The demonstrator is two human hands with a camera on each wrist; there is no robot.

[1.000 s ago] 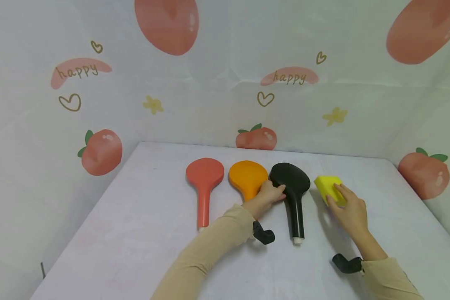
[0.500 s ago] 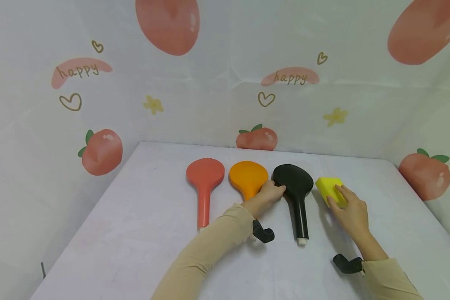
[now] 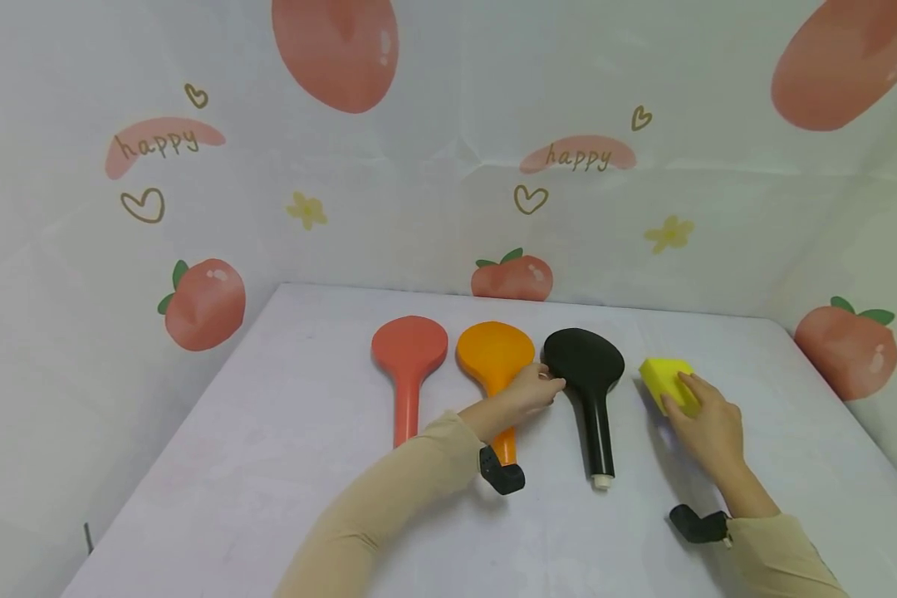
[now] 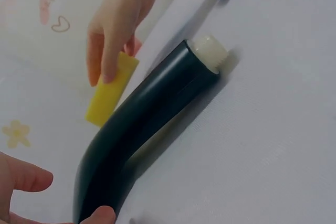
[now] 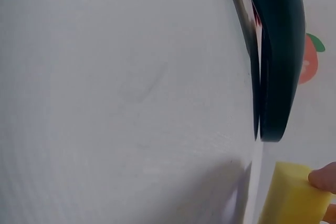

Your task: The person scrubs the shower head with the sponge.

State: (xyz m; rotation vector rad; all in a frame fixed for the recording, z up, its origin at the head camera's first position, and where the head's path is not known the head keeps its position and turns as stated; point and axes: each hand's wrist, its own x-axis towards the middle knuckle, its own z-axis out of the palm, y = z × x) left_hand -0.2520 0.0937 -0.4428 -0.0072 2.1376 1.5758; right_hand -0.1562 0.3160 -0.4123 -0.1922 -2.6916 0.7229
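Face down on the table lies a black shower head (image 3: 585, 359), its handle toward the person and a white threaded end (image 4: 209, 52) showing in the left wrist view. My left hand (image 3: 526, 394) is at its left edge, thumb and fingers spread apart, fingertips close beside the head. Between thumb and fingers my right hand (image 3: 712, 428) pinches a yellow sponge block (image 3: 662, 380), held tilted to the right of the black shower head. Left of it lies an orange shower head (image 3: 493, 349), its handle partly covered by my left forearm.
A red shower head (image 3: 409, 342) lies furthest left, its handle end hidden behind my sleeve (image 3: 396, 482). All rest on a white table (image 3: 232, 465), with a printed fabric backdrop (image 3: 404, 232) behind. Black wrist cameras (image 3: 502, 472) hang below both wrists.
The black shower head shifted a little to the right, then stayed. My left hand has since drawn back slightly left and toward me. My right hand moved slightly right with the sponge.
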